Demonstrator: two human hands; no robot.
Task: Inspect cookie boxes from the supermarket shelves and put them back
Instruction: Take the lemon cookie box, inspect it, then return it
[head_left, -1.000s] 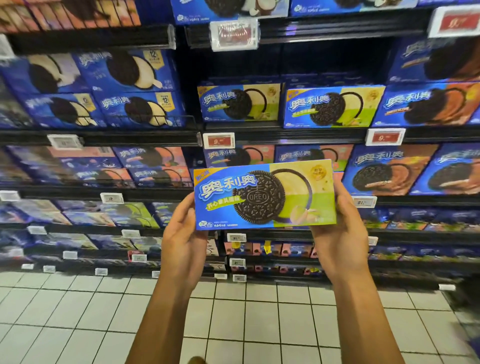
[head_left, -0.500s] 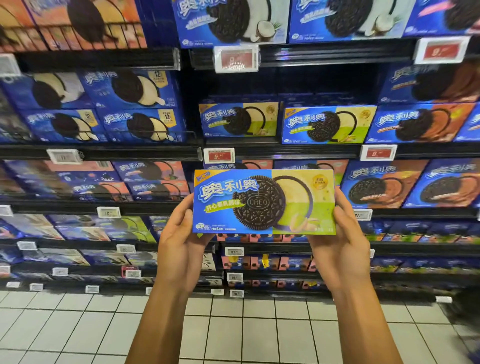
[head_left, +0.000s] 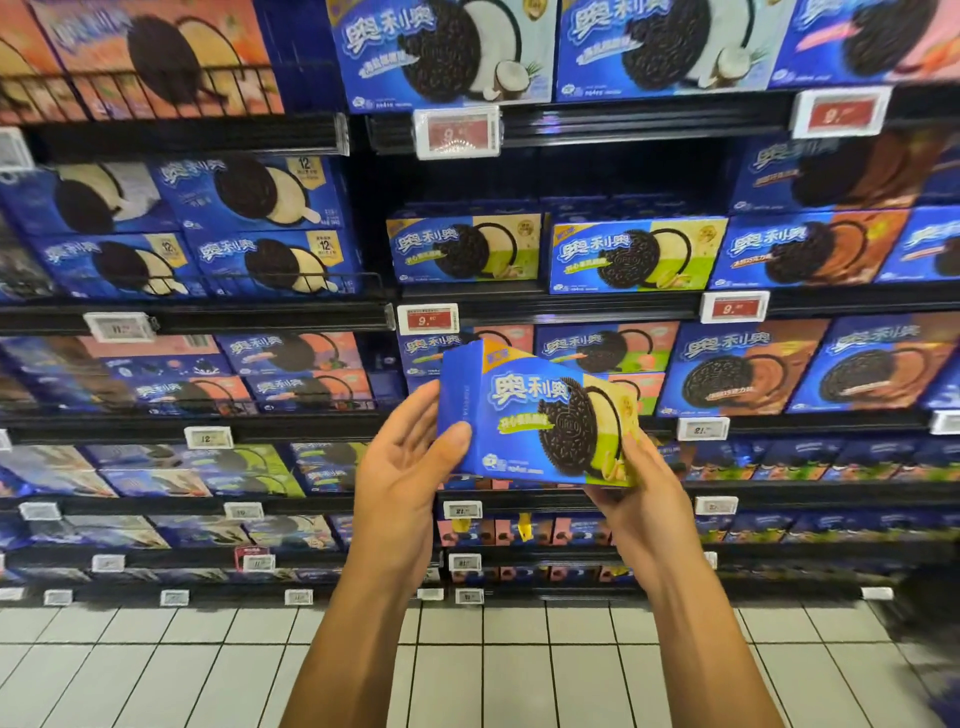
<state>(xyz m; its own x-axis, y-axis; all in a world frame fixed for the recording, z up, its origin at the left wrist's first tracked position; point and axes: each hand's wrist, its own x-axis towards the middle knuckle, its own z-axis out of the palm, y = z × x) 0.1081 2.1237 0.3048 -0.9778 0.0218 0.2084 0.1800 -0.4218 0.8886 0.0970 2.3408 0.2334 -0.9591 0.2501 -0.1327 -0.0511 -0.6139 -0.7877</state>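
I hold a blue and green cookie box (head_left: 535, 415) in front of the shelves, turned so that its blue left end faces me. My left hand (head_left: 402, 467) has its thumb on the box's lower left corner and its fingers behind that end. My right hand (head_left: 644, 499) grips the lower right corner from underneath. Two boxes of the same green kind (head_left: 631, 254) stand on the shelf above, with a dark gap over them.
Black shelves (head_left: 571, 306) full of blue cookie boxes fill the view, with price tags (head_left: 428, 319) on their front edges. A wire rail (head_left: 291, 283) guards the left shelf. White floor tiles (head_left: 493, 665) lie below.
The box has swung from flat-on to angled, its left end now toward me. My left hand shifted to that end's corner. The view tilted up a little.
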